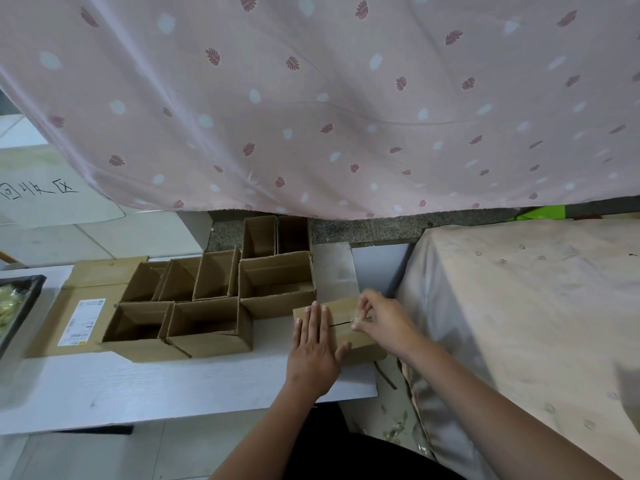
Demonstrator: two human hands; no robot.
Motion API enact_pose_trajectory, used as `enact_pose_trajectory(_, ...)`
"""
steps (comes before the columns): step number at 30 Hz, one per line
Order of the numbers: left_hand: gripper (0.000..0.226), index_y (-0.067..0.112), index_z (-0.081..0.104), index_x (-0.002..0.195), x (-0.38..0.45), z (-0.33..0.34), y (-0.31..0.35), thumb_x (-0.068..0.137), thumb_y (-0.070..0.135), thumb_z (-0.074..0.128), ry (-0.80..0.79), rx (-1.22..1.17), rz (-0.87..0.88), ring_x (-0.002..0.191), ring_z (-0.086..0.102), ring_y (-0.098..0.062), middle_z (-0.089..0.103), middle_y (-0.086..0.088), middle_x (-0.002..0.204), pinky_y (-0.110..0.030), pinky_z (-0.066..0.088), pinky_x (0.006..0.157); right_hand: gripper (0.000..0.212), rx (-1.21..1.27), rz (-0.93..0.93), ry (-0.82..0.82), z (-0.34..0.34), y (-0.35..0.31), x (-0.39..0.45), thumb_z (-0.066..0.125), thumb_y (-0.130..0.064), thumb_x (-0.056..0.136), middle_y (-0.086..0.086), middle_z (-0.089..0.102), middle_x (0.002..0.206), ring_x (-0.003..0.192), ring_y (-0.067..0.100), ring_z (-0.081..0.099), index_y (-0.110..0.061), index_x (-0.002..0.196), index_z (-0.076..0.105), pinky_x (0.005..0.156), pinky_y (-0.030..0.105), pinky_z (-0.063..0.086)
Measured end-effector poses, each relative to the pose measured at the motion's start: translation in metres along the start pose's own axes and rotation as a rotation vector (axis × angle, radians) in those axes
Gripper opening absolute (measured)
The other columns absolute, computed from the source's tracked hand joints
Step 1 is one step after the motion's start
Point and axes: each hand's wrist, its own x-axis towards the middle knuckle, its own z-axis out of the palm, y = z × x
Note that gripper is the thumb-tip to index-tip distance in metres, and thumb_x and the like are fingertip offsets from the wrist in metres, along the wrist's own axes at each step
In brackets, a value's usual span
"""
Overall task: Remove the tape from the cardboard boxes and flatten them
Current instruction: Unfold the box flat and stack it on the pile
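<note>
The box (341,332) is small, brown and closed, with clear tape (358,315) over its top slit. It sits on the table (173,386) at 3 o'clock from the open boxes (221,299). It looks light and stiff, so press the top and pull the thin, sticky tape by its end. The left hand (313,348) lies flat on it, fingers straight. The right hand (381,318) fingers pinch the tape.

Makeshift home workroom, pink leaf-print curtain (311,98), cloth-draped furniture (519,306), tiled floor (52,244)

boxes (207,327): brown | curtain (311,98): pink, leaf-print | table (138,386): white
</note>
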Motion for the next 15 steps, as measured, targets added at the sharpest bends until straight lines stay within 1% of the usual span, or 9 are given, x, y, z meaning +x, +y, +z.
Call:
enact_pose_trajectory(1, 0.082, 0.012, -0.023, 0.155, 0.0, 0.0, 0.0, 0.1, 0.065, 0.006, 0.002, 0.0, 0.0, 0.148, -0.031, -0.022, -0.032, -0.008, 0.161, -0.039, -0.015, 0.123, 0.037, -0.001, -0.04, -0.016, 0.002, -0.001, 0.001, 0.08, -0.022, 0.082, -0.014, 0.058, 0.083, 0.07, 0.0, 0.054, -0.036, 0.105, 0.055, 0.064, 0.018, 0.041)
enact_pose_trajectory(3, 0.082, 0.013, -0.024, 0.155, 0.001, 0.001, 0.0, 0.1, 0.066, 0.005, 0.009, 0.0, -0.006, 0.148, -0.031, -0.022, -0.032, -0.007, 0.161, -0.038, -0.017, 0.122, 0.047, -0.024, -0.059, -0.047, 0.008, 0.002, 0.002, 0.071, -0.015, 0.09, -0.011, 0.055, 0.102, 0.089, 0.006, 0.056, -0.034, 0.13, 0.058, 0.085, 0.022, 0.048)
enact_pose_trajectory(5, 0.081, 0.014, -0.025, 0.154, 0.001, 0.002, -0.001, 0.099, 0.066, 0.004, 0.009, 0.0, -0.009, 0.148, -0.032, -0.022, -0.032, -0.007, 0.161, -0.038, -0.017, 0.122, 0.031, -0.082, -0.031, -0.056, 0.011, 0.004, 0.004, 0.062, -0.018, 0.097, -0.006, 0.05, 0.117, 0.104, 0.011, 0.055, -0.024, 0.127, 0.066, 0.099, 0.025, 0.045)
enact_pose_trajectory(6, 0.081, 0.014, -0.025, 0.154, 0.002, 0.002, -0.001, 0.099, 0.066, 0.003, 0.007, -0.003, -0.01, 0.148, -0.032, -0.022, -0.032, -0.007, 0.161, -0.038, -0.017, 0.122, 0.026, -0.087, -0.024, -0.059, 0.011, 0.007, 0.004, 0.062, -0.019, 0.097, -0.007, 0.048, 0.118, 0.103, 0.01, 0.054, -0.021, 0.121, 0.07, 0.1, 0.024, 0.045)
enact_pose_trajectory(7, 0.081, 0.014, -0.025, 0.154, 0.002, 0.002, -0.001, 0.099, 0.067, 0.003, 0.005, -0.004, -0.01, 0.148, -0.032, -0.022, -0.033, -0.007, 0.161, -0.038, -0.017, 0.123, 0.023, -0.07, -0.028, -0.058, 0.011, 0.009, 0.004, 0.064, -0.019, 0.096, -0.008, 0.045, 0.118, 0.097, 0.005, 0.054, -0.019, 0.117, 0.071, 0.1, 0.022, 0.045)
enact_pose_trajectory(9, 0.081, 0.014, -0.026, 0.154, 0.002, 0.002, -0.001, 0.099, 0.067, 0.004, 0.005, -0.003, -0.01, 0.148, -0.032, -0.022, -0.033, -0.007, 0.161, -0.038, -0.016, 0.123, 0.021, -0.034, -0.021, -0.059, 0.01, 0.013, 0.002, 0.069, -0.018, 0.092, -0.012, 0.039, 0.121, 0.087, -0.003, 0.054, -0.018, 0.113, 0.071, 0.091, 0.01, 0.044)
enact_pose_trajectory(11, 0.082, 0.014, -0.025, 0.154, 0.002, 0.002, -0.001, 0.1, 0.066, 0.006, 0.008, -0.004, -0.009, 0.148, -0.031, -0.022, -0.032, -0.007, 0.161, -0.038, -0.016, 0.123, 0.024, -0.013, -0.008, -0.072, 0.007, 0.017, -0.001, 0.073, -0.015, 0.088, -0.013, 0.037, 0.124, 0.084, -0.002, 0.058, -0.015, 0.111, 0.068, 0.08, 0.002, 0.041)
enact_pose_trajectory(13, 0.082, 0.013, -0.024, 0.155, 0.002, 0.002, -0.001, 0.1, 0.065, 0.007, 0.01, -0.006, -0.01, 0.149, -0.031, -0.022, -0.031, -0.007, 0.162, -0.038, -0.015, 0.123, 0.022, -0.008, 0.011, -0.087, 0.003, 0.018, -0.003, 0.074, -0.011, 0.087, -0.01, 0.041, 0.122, 0.083, 0.001, 0.06, -0.016, 0.106, 0.066, 0.078, 0.004, 0.044)
enact_pose_trajectory(15, 0.082, 0.013, -0.024, 0.155, 0.003, 0.001, -0.001, 0.101, 0.065, 0.008, 0.01, -0.005, -0.013, 0.149, -0.03, -0.023, -0.03, -0.008, 0.162, -0.039, -0.015, 0.124, 0.019, -0.055, 0.022, -0.046, -0.004, 0.021, -0.005, 0.068, -0.007, 0.089, -0.009, 0.05, 0.11, 0.081, 0.0, 0.059, -0.025, 0.095, 0.063, 0.073, 0.005, 0.043)
